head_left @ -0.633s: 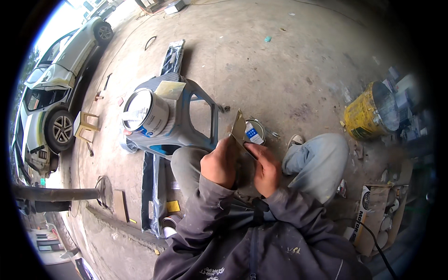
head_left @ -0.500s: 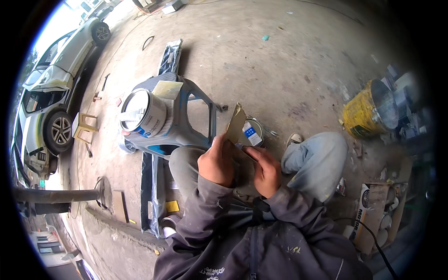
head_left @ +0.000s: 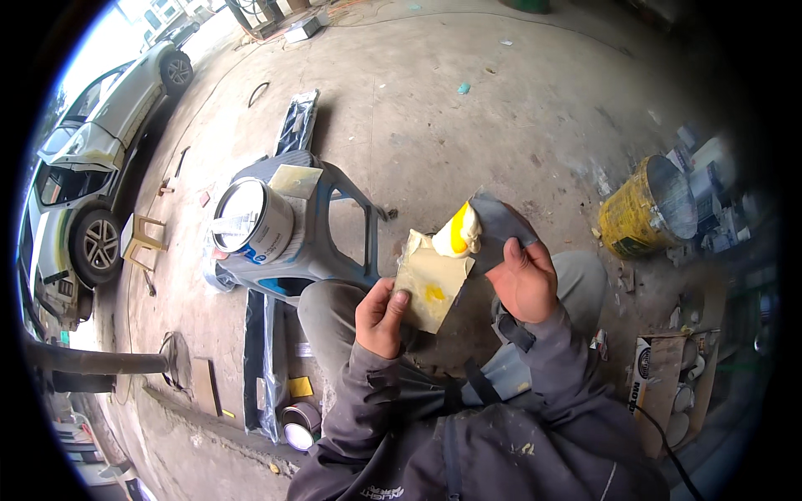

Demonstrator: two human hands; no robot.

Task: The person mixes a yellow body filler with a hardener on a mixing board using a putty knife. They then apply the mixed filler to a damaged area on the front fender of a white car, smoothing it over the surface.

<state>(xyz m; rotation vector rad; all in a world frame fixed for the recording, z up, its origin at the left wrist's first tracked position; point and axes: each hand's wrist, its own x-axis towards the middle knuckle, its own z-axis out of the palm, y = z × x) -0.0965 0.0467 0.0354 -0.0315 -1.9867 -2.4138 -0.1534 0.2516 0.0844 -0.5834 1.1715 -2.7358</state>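
My left hand (head_left: 380, 321) grips a beige flat board (head_left: 422, 292) with a yellow smear on it. My right hand (head_left: 525, 284) is closed on a grey flat scraper (head_left: 499, 215), held above and right of the board. A lump of cream paste (head_left: 447, 238) with a bright yellow streak lies on the scraper, over the board's upper edge. To the left, a white-labelled metal can (head_left: 266, 225) stands on a grey plastic stool (head_left: 341, 267), beside another beige piece (head_left: 294, 179).
A white car (head_left: 109, 134) and small wooden stool (head_left: 140, 235) are at left. A yellow bucket (head_left: 628, 213) stands at right, near a cardboard box (head_left: 656, 367). A wrapped long strip (head_left: 294, 117) lies behind the grey stool; another can (head_left: 299, 430) is low left.
My hands have moved apart, the right one up and rightward. The board has tilted flatter, and the grey scraper with cream and yellow paste now shows.
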